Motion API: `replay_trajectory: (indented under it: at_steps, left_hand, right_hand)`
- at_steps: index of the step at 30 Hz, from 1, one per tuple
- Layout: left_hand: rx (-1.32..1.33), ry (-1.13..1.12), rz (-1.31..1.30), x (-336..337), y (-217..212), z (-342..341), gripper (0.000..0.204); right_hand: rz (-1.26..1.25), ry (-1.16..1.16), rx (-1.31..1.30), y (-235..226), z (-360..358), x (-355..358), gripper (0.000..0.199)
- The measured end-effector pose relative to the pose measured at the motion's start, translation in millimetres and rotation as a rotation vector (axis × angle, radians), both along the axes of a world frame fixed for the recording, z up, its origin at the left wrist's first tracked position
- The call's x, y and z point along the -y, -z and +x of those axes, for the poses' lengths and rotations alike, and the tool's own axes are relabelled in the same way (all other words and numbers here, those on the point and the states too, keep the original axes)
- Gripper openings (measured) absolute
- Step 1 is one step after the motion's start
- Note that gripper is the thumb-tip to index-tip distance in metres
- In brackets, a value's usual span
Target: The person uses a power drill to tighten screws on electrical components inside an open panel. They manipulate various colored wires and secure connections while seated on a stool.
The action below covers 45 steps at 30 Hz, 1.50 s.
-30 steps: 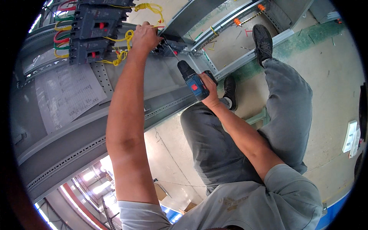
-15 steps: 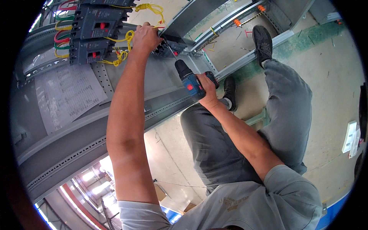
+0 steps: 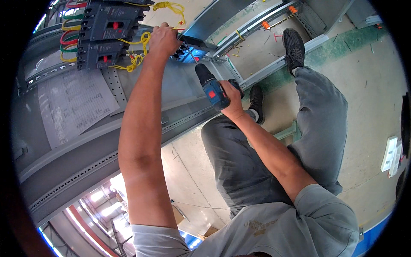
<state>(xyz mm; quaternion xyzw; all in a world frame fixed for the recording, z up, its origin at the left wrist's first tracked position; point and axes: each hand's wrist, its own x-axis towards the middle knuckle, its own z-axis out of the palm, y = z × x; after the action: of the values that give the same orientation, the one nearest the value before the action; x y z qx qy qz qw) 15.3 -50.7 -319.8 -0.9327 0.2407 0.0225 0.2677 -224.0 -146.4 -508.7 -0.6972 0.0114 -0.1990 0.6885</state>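
My right hand [image 3: 232, 99] is wrapped round the grip of a blue and black cordless drill [image 3: 216, 93]. Its long thin bit points up and left to a dark circuit breaker [image 3: 198, 55] with a red switch, lit by a bluish glow. My left hand [image 3: 164, 41] reaches up to the left end of that breaker, close to the bit's tip. Its fingers are curled, and what they hold is hidden. Left of it are more dark circuit breakers [image 3: 109, 25] with red switches, and bundles of thin yellow wire [image 3: 144, 41] hang beside my wrist.
A grey metal cabinet frame [image 3: 180, 124] with perforated rails runs under my left arm. Printed paper sheets [image 3: 75, 107] lie in it. Red, green and yellow cables [image 3: 70, 38] loop at the far left. Orange insulators [image 3: 266, 25] line a rail beyond my feet. A green stool [image 3: 291, 132] shows beneath my legs.
A bluish-white light now shines on the breaker in front of the drill. The drill has tilted slightly; both hands stay almost in place.
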Motion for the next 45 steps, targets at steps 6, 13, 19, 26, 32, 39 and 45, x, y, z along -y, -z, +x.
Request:
replay_trajectory:
  at_steps: [6, 13, 19, 26, 32, 39, 45]
  left_hand:
    - [0.000, 0.011, -0.021, -1.0, 0.7, -0.6, 0.027]
    - [-0.173, -0.125, -0.206, -26.0, -7.2, 32.1, 0.033]
    - [-0.194, -0.188, -0.214, -17.1, -20.3, 32.9, 0.042]
    - [-0.178, -0.150, -0.275, -23.4, -20.7, 31.9, 0.047]
    - [-0.227, -0.169, -0.257, -12.6, -28.4, 26.6, 0.048]
    - [-0.302, -0.173, -0.229, -11.0, -33.9, 33.0, 0.059]
    - [-0.209, -0.150, -0.270, -22.3, -20.5, 34.7, 0.048]
  right_hand:
    - [0.040, -0.007, -0.003, -4.3, 2.6, 4.0, 0.030]
    - [0.015, -0.020, 0.047, 5.0, 6.7, 5.4, 0.031]
    - [0.031, -0.043, 0.007, 3.2, 6.2, 6.6, 0.030]
    - [0.003, -0.053, 0.001, 4.0, 6.0, 5.6, 0.029]
    - [0.015, -0.052, -0.008, 2.7, 5.3, 4.7, 0.030]
    - [0.021, -0.034, 0.020, 5.7, 7.4, 4.6, 0.029]
    - [0.001, -0.040, -0.006, 0.1, 7.2, 7.8, 0.028]
